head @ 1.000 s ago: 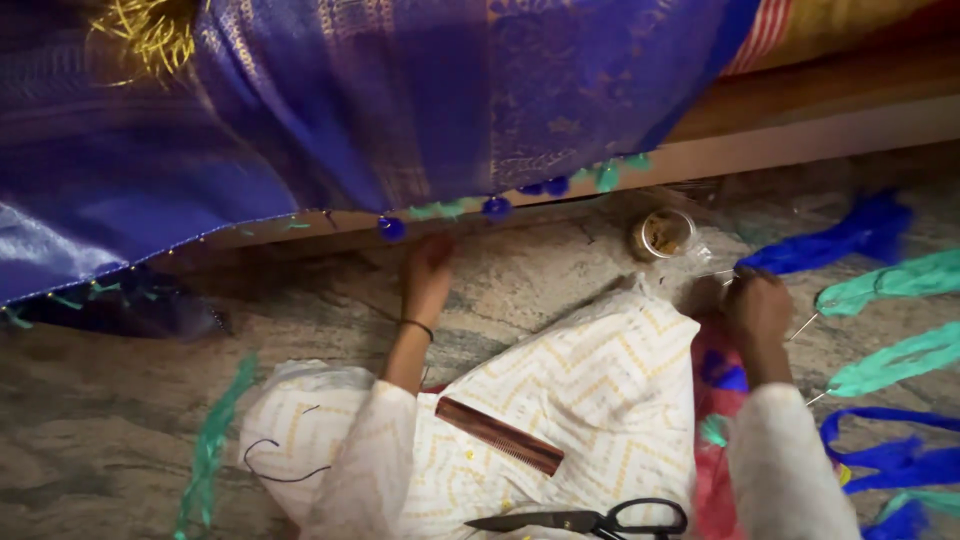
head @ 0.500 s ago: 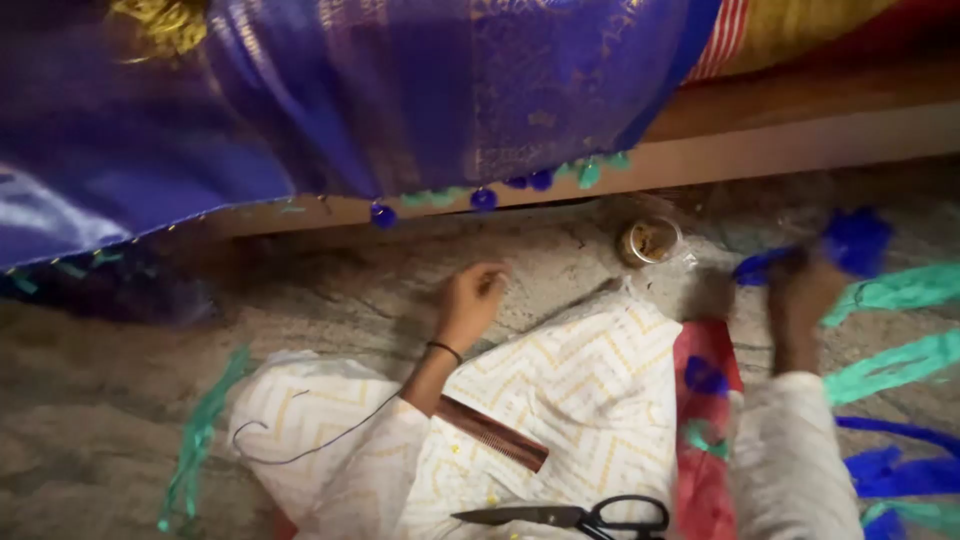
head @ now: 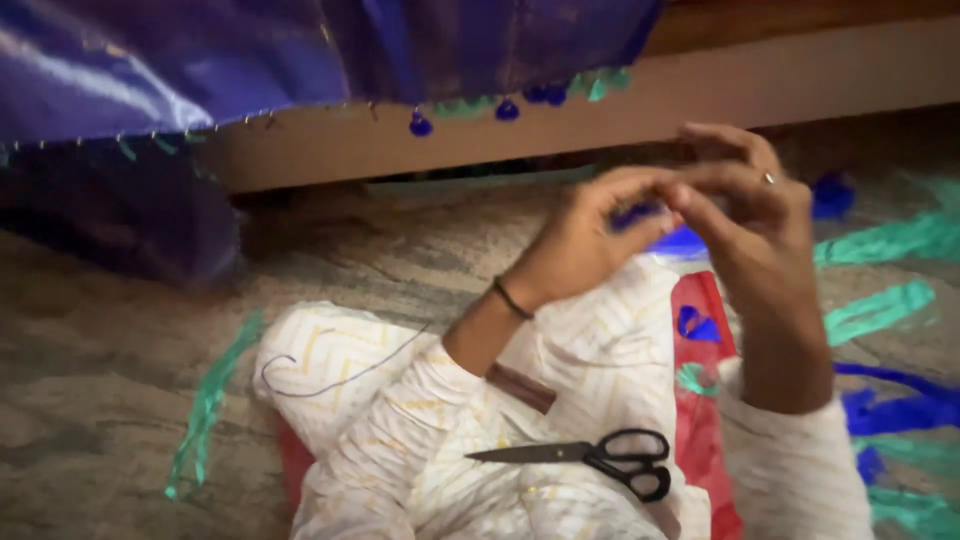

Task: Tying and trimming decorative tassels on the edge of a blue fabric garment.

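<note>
Both hands have come together in front of me since a moment ago, when the left hand [head: 580,245] lay on the floor and the right hand [head: 745,195] reached out to the blue thread bundles [head: 900,410]. Now the fingertips of both pinch a small tuft of blue thread [head: 637,213] between them, raised above my lap. The scissors [head: 590,458] rest untouched on my white patterned garment [head: 600,360], so I judge that the thread is being worked by hand.

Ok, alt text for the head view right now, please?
Left hand and right hand meet, pinching a blue thread bit above a white-clothed lap. Black scissors lie on it; a blue tasselled cloth hangs behind.
</note>
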